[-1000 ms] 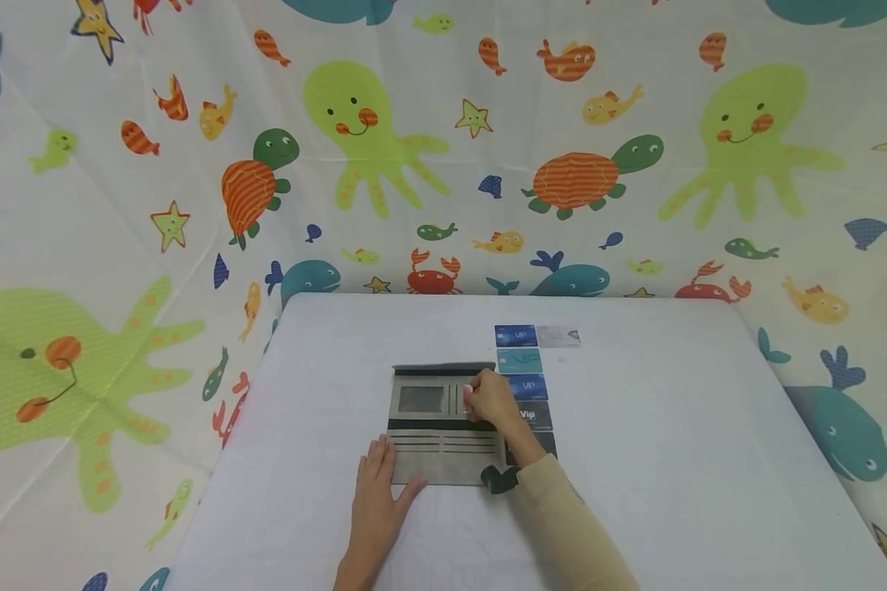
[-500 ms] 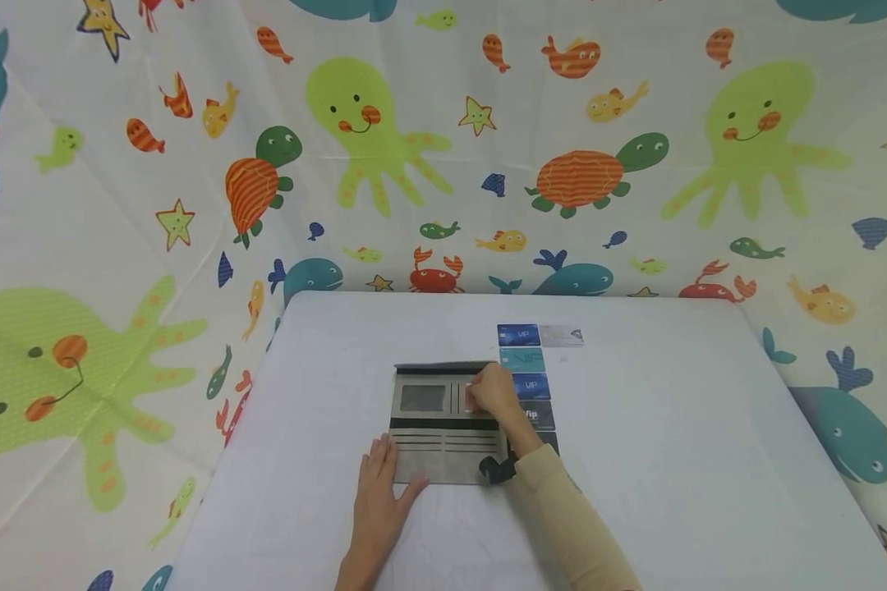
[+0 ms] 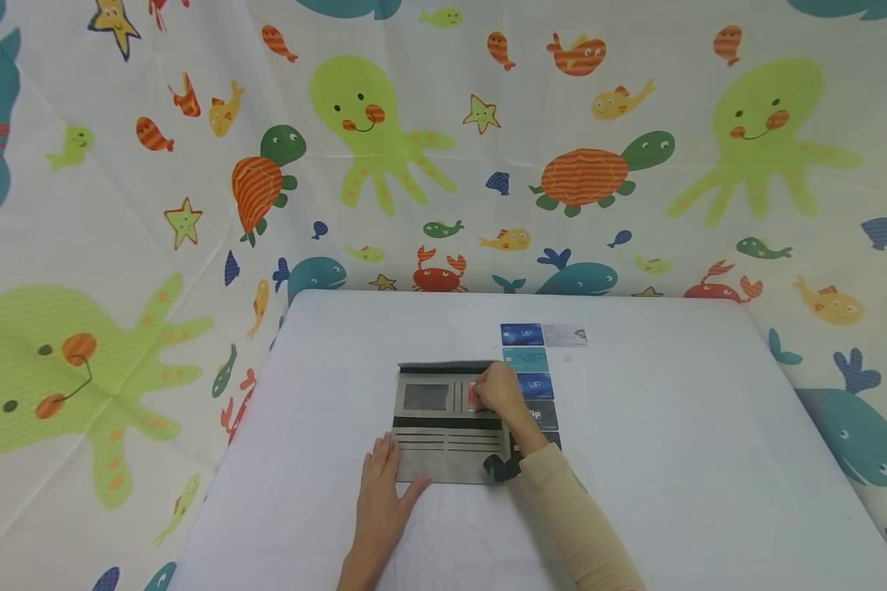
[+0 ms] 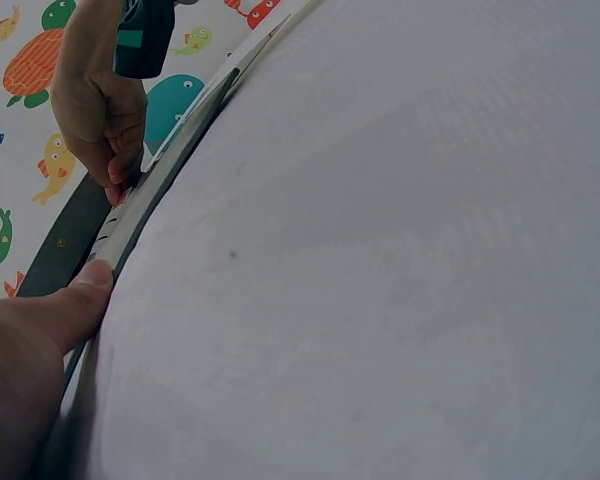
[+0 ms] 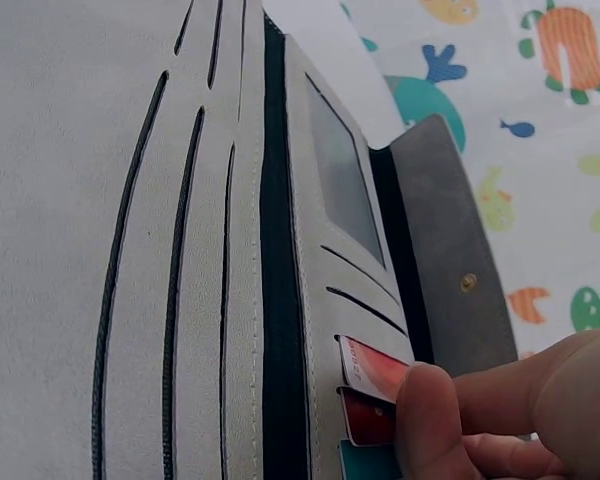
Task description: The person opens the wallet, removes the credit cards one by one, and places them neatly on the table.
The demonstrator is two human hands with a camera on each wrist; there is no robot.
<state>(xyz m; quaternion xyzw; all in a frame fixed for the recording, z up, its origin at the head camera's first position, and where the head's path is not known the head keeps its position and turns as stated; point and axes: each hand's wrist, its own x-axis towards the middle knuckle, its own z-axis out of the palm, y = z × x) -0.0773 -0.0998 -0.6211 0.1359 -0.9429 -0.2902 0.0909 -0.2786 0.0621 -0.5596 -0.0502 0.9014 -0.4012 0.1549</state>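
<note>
An unfolded grey wallet (image 3: 451, 469) lies on the table, its flap raised at the far side. The left hand (image 3: 381, 492) rests at its near left corner with fingers straight; in the left wrist view the left thumb (image 4: 92, 280) presses its edge. Over the wallet's upper right part, the right hand (image 3: 499, 387) pinches a red card (image 5: 372, 365) that sits partly in a slot. Beside it, a darker red card (image 5: 366, 416) and a teal card (image 5: 368, 460) show in neighbouring slots. The right fingertips behind the card are partly hidden.
Right of the wallet, several cards stand in a column, among them a blue VIP card (image 3: 521, 334) and a teal one (image 3: 525, 359). A silver card (image 3: 565, 335) lies beside the top one. Behind the white table (image 3: 673, 427) hangs a sea-animal curtain (image 3: 458, 189).
The right hand has shifted slightly to the right over the wallet, and more of the red card shows beside its fingertips. The left hand stays in place. The head view has moved a little.
</note>
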